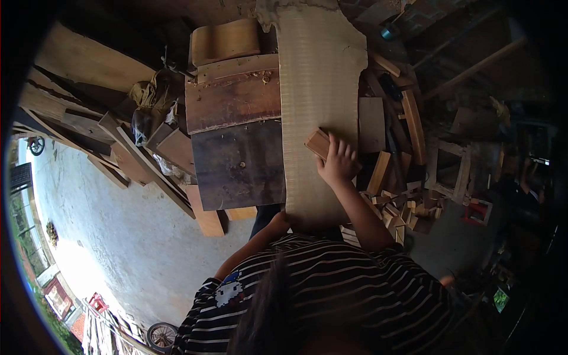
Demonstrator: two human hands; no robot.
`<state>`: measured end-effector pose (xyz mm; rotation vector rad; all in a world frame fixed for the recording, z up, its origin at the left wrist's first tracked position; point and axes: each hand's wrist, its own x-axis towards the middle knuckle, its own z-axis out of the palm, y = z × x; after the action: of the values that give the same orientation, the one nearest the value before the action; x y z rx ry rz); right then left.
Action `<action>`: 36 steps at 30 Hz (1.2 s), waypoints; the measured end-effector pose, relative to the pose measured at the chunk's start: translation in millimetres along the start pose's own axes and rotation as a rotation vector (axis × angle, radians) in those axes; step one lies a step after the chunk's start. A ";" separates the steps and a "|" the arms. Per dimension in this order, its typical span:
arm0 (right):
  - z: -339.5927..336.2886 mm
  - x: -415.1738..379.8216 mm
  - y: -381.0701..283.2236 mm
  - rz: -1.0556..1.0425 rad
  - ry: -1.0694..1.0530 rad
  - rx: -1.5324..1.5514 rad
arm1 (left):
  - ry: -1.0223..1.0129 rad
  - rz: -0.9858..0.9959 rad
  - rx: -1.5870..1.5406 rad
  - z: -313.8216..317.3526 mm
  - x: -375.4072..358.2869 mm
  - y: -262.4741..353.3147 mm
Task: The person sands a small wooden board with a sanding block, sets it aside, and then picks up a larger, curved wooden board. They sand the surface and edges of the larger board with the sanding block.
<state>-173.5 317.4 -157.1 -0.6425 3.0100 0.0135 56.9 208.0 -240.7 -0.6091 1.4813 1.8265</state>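
A long pale board (319, 77) with fine cross lines and ragged far corners stretches away in front of me. On its surface, near the right side, sits a small reddish-brown wooden block (317, 144). My right hand (339, 161) is closed on this block from the right, its fingers bent over the end. Down at the board's near left corner, my left hand (280, 223) is closed against the edge. Some of its fingers are hidden there.
Left of the board lie a dark panel (236, 168) and a reddish-brown panel (234, 100) with shavings on it. Offcuts (408, 213) are heaped at right, near a wooden frame (449, 171). Planks (148, 165) lean at left beside the concrete floor (118, 236).
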 end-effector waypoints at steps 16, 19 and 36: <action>2.3 50.7 -2.3 -0.070 0.082 0.134 | 0.226 0.026 0.144 -6.2 -23.2 5.1; -28.5 192.6 -1.5 -0.033 0.088 0.114 | 0.305 -0.028 0.166 0.0 -24.2 4.3; -22.4 146.0 2.9 0.227 0.081 0.009 | 0.211 0.041 0.189 -4.1 -11.5 -20.0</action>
<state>-309.0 260.1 -144.1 -0.3049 3.1417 -0.0157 79.3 203.4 -246.0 -0.6986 1.7940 1.6677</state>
